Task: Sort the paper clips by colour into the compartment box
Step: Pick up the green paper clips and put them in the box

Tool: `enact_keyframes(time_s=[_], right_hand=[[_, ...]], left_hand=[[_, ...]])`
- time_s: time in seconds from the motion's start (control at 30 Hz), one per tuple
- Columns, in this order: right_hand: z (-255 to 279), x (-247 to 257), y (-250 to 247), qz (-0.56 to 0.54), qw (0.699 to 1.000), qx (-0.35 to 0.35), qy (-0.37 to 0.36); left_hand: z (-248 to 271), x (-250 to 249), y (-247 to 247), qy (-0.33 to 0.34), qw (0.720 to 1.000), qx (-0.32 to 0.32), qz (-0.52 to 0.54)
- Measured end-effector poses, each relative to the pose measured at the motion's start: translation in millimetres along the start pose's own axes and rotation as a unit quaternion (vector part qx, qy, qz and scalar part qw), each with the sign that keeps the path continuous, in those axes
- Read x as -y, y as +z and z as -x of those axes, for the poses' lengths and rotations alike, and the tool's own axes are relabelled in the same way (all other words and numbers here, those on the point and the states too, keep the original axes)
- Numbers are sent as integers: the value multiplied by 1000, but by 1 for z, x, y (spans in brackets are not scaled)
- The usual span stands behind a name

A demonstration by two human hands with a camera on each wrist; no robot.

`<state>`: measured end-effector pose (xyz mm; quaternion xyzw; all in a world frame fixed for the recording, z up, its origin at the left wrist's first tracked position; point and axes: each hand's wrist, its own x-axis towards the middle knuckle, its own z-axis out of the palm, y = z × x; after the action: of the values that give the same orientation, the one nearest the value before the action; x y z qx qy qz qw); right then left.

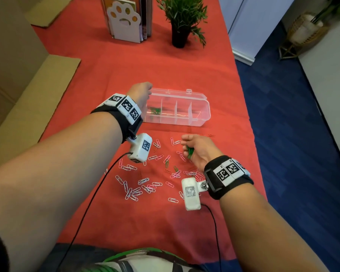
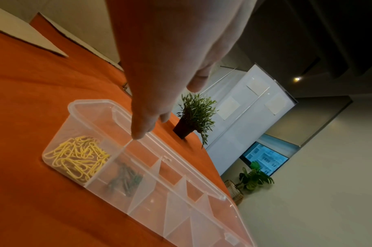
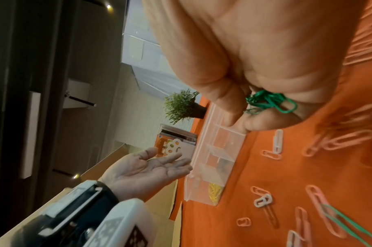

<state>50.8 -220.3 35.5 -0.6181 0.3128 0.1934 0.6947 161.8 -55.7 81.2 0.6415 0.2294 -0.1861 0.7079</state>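
Your right hand [image 1: 196, 150] clutches a bunch of green clips [image 3: 269, 102] above the loose pile [image 1: 145, 185]. Your left hand [image 3: 146, 170] hangs open at the box's [image 1: 202, 114] left end. Drop them into the second compartment from the left, onto the greens [image 2: 125, 180], clear of the yellows [image 2: 79, 155].

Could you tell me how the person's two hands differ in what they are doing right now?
The left hand is open, palm up and empty, while the right hand is curled round a bunch of green paper clips. The left hand hovers by the left end of the compartment box; the right hand is over the loose clips in front of it. Both wear black wrist straps.
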Motion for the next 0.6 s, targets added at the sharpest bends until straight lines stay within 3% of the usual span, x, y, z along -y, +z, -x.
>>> enact_keyframes(time_s=[0.2, 0.43, 0.5, 0.6], right_hand=[[-22, 40, 38, 89, 985, -29, -147], [-57, 65, 88, 140, 952, -66, -265], [-64, 67, 100, 170, 941, -74, -284], [-65, 70, 112, 276, 926, -35, -254]], left_hand=[[18, 21, -21, 30, 999, -9, -14], [39, 77, -61, 25, 996, -38, -81], [42, 87, -71, 18, 994, -53, -89], [42, 98, -82, 8, 993, -56, -105]])
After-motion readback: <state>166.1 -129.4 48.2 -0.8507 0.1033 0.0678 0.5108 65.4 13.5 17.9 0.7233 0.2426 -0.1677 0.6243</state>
